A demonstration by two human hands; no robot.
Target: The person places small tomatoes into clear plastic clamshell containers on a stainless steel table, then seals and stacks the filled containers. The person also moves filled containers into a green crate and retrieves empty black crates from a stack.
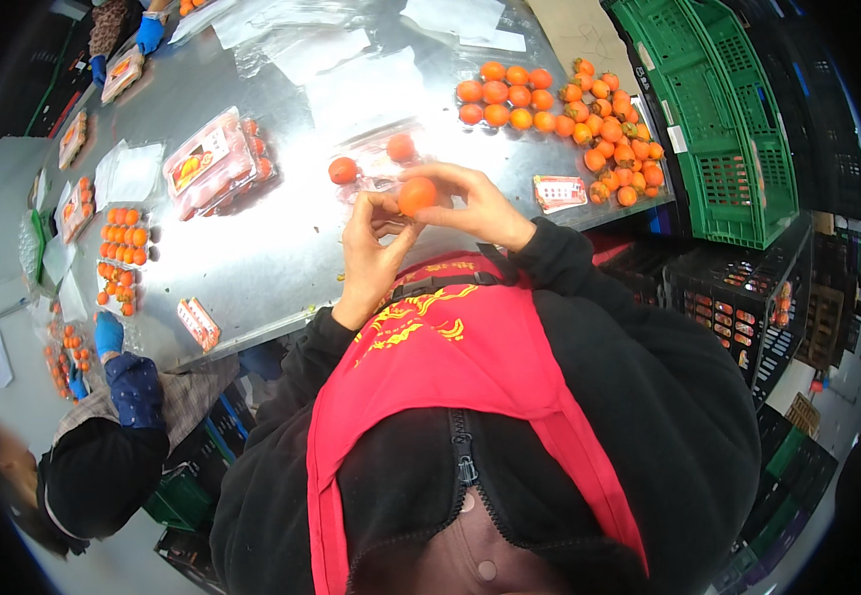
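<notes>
Between my hands, over the table's near edge, is a round orange persimmon (417, 196). My right hand (471, 204) grips it from the right with thumb and fingers. The fingers of my left hand (378, 242) are bent close to its lower left side; whether they pinch something small I cannot tell. Just beyond lies a clear plastic tray (371, 190), partly hidden by my hands, with one persimmon (342, 170) at its left and another (400, 147) at its upper right. Persimmons in rows (506, 94) stand farther right, beside a pile of persimmons with leafy calyxes (616, 149).
Packed fruit trays (211, 163) are stacked left on the metal table (267, 253). A green plastic crate (728, 134) stands at the right, above black crates (735, 297). Co-workers' blue-gloved hands (109, 335) (151, 32) are at the far left and upper left. Printed cards (560, 193) lie near the edge.
</notes>
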